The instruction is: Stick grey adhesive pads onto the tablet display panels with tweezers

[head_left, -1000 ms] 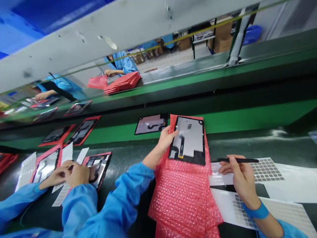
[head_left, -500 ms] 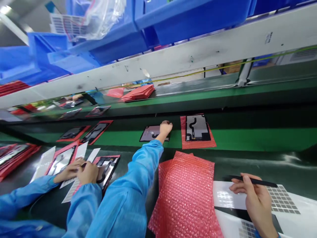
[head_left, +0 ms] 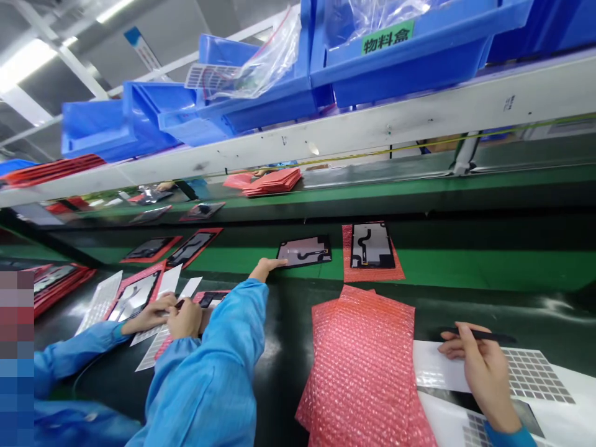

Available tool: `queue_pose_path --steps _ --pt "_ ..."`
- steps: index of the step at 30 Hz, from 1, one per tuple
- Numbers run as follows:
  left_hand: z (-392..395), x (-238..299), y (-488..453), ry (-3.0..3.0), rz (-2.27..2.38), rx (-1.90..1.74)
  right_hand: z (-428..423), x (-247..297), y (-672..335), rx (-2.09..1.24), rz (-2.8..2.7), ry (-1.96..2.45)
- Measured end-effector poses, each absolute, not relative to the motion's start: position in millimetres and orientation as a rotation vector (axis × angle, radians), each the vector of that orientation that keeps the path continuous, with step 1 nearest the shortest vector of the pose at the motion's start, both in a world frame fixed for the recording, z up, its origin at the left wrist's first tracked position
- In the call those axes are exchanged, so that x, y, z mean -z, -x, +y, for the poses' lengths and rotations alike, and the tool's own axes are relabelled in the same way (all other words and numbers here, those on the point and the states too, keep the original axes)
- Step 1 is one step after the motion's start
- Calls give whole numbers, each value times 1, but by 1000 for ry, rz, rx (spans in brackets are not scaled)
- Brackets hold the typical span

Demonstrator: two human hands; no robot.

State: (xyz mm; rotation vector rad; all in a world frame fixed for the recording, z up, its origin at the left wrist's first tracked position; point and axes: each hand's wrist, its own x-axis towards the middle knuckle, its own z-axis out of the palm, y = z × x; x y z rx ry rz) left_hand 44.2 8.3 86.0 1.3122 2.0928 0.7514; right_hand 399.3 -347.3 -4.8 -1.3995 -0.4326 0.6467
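My left hand (head_left: 267, 268) reaches out over the green belt and grips the near left corner of a flat display panel (head_left: 305, 253). Its thumb lies along the panel's edge, and the other fingers are partly hidden. The panel has a grey back, a black border and a curved black flex cable. Over white sheets at the right, my right hand (head_left: 487, 372) holds a slim black pen-shaped tool (head_left: 488, 336) between thumb and fingers. Beneath that hand are a white sheet (head_left: 433, 363) and a sheet of grey square stickers (head_left: 537, 372).
Red bubble-wrap bags (head_left: 363, 366) lie between my hands. Another panel (head_left: 371, 245) rests on a red bag on the belt. At left, a co-worker's hands (head_left: 184, 318) work over panels and label sheets. Blue bins (head_left: 405, 68) stand on a white-edged shelf (head_left: 344, 139) overhead.
My left hand has moved from the panel's right part to its near left corner, uncovering its back. My right hand keeps the black tool in nearly the same place. The view has shifted.
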Motion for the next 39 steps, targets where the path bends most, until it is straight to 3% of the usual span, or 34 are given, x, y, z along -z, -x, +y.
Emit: queue_pose_path --steps 8,13,22,31,39 --pt "-1 -116 -68 -1239 1667 -1045 -346 1 -407 -573 -441 1352" --pt "-39 -124 -84 -1371 1354 -932 -350 1 -420 -553 -459 1346" --pt "-133 -71 -157 -1794 1051 -373 -372 -3 -448 -622 -687 1388" --pt "-169 -47 -140 -2284 1175 -507 -411 4 -503 -685 -752 1559" --pt "-218 -10 -108 -2250 1034 -550 -391 11 -525 -798 -836 1677"
